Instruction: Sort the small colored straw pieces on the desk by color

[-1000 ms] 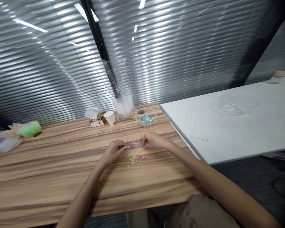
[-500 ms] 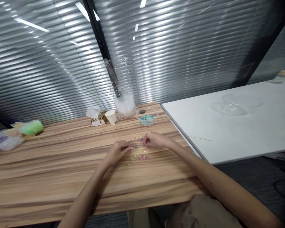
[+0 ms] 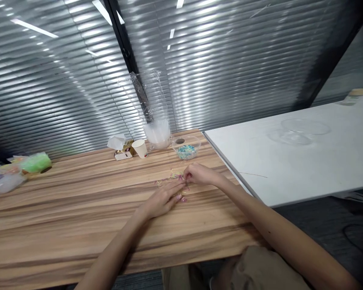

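Head view: left hand (image 3: 163, 199) has slid right, fingers flat over the beads (image 3: 174, 176), meeting right hand (image 3: 199, 175), fingers pinched narrow.

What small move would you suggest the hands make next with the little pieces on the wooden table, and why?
Probably the right hand should pinch up one of the coloured pieces by its fingertips: they lie loose on the table, and the left hand rests flat over some.

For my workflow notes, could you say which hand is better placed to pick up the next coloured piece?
Probably the right hand: its fingertips pinch at the coloured pieces, while the left hand lies flat over them.
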### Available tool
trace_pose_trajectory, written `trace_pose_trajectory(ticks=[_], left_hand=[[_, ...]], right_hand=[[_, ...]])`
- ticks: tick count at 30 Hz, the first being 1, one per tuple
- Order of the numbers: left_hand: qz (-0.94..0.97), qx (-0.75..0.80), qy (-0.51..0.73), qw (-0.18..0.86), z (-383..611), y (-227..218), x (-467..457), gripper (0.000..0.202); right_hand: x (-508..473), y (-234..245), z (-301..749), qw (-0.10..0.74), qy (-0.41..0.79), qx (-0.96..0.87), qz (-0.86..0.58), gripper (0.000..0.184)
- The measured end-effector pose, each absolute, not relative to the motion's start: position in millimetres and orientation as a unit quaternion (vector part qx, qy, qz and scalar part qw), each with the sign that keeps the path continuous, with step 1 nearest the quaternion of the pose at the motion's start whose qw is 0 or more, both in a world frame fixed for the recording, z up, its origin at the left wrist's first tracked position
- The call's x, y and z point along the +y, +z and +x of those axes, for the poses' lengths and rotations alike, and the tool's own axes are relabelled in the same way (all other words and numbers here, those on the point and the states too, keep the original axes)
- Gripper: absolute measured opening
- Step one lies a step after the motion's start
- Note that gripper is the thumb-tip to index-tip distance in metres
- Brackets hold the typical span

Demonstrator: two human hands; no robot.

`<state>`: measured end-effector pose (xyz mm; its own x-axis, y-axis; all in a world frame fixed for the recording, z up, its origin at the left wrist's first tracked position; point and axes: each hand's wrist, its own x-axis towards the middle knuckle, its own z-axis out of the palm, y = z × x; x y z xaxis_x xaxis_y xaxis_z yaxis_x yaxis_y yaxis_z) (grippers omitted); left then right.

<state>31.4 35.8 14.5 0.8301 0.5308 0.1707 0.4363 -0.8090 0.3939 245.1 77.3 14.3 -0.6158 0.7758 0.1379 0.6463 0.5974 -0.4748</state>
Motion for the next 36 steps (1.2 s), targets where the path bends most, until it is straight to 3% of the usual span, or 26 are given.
trace_pose_trajectory(ticks=[22,36], left_hand=[[0.926,0.292,0.161,0.176,26,20,38,0.037],[0.902,0.318,0.163,0.242,29,11,35,0.056]], right_hand=[[81,11,246,0.174,0.265,-0.855,-0.411,0.014],[86,4,248,0.204,0.277,-0.872,-0.349,0.014]])
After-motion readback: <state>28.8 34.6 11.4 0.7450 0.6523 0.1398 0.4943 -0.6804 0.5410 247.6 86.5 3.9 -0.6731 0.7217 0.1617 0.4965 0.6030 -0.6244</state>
